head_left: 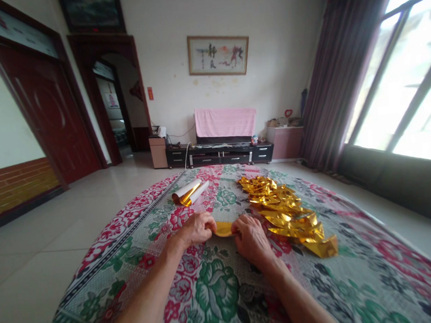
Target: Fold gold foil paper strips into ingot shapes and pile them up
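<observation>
A small piece of gold foil paper (224, 229) stretches between my two hands, just above or on the tablecloth. The closed fingers of my left hand (198, 227) pinch its left end. On its right end, my right hand (250, 235) is closed, with the fingertips hiding that edge. To the right of my hands lies a long pile of folded gold foil pieces (277, 201), overlapping in a row. Beyond my left hand are curled sheets of gold foil with white backs (191, 191).
The round table wears a flowered tablecloth (217, 292) in green, red and grey. Across the tiled floor stands a black TV cabinet (220, 156), with a pink cloth (225, 122) over a screen. A dark curtain (337, 74) and window are on the right, a red door (45, 104) on the left.
</observation>
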{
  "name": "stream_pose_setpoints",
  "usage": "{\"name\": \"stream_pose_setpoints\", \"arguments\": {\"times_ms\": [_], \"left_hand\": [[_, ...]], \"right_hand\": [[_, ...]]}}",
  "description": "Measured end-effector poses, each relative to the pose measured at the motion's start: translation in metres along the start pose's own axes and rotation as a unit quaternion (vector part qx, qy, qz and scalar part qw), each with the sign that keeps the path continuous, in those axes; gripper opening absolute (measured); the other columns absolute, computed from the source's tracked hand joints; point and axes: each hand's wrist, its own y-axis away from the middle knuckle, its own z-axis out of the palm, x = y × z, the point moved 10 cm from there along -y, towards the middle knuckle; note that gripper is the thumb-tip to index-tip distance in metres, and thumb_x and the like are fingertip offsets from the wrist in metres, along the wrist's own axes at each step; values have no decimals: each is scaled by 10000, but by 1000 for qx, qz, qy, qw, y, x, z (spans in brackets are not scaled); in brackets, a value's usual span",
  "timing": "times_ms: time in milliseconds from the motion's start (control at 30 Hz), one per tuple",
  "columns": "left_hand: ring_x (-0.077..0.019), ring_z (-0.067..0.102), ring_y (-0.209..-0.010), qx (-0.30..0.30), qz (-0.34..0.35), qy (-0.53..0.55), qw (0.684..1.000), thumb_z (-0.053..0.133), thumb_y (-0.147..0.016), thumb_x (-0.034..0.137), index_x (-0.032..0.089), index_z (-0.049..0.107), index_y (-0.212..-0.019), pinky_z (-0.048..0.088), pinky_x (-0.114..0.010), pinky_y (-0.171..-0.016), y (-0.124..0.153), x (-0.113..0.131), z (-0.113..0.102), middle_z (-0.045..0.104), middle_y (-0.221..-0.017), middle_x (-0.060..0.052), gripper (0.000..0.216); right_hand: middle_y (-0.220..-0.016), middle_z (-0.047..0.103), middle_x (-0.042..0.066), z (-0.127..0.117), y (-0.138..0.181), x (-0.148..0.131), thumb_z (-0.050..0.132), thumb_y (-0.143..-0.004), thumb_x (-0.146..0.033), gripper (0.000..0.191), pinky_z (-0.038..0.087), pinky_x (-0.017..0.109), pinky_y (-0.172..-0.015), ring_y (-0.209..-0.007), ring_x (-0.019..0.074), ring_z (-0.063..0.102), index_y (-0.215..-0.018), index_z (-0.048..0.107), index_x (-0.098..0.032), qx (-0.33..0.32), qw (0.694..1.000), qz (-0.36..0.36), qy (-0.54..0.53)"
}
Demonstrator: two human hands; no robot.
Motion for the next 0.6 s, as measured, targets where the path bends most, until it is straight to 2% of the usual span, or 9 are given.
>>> {"name": "stream_pose_setpoints", "arguments": {"times_ms": [67,200,333,433,600], "left_hand": [[-122,555,-684,-38,-28,2,999,460,-576,92,184,682,-738,433,-204,-649,2,-5,8,632,-747,-4,290],[-121,548,-676,-78,-62,11,995,484,-566,125,216,680,-927,420,-194,-627,5,-11,13,623,-748,13,420],[-122,550,-670,-97,-71,32,992,502,-595,171,196,695,-861,407,-191,-599,6,-14,17,629,-767,-1,329],[-122,555,-679,-96,-80,54,991,527,-665,284,180,691,-822,397,-191,-590,5,-17,18,637,-786,-11,250],[-104,500,-598,-86,-109,11,990,471,-744,396,158,685,-755,340,-195,-542,3,-23,16,595,-643,9,320]], "right_hand": [[-783,554,29,4,3,0,469,-648,-93,177,296,271,-750,-796,163,477,-742,584,-189,-26,1000,-2,-1],[-822,558,28,1,5,-2,482,-629,-112,255,308,268,-752,-809,164,484,-832,608,-202,-38,999,0,-4],[-790,561,19,-2,6,-4,498,-647,-135,163,322,248,-717,-771,146,497,-739,616,-200,-50,999,-5,-9],[-765,572,18,-3,5,-3,503,-715,-188,119,334,230,-689,-730,131,509,-707,621,-190,-40,999,-11,-18],[-701,579,18,-1,2,7,417,-836,-243,248,331,210,-624,-662,115,527,-689,605,-176,-5,1000,16,-8]]}}
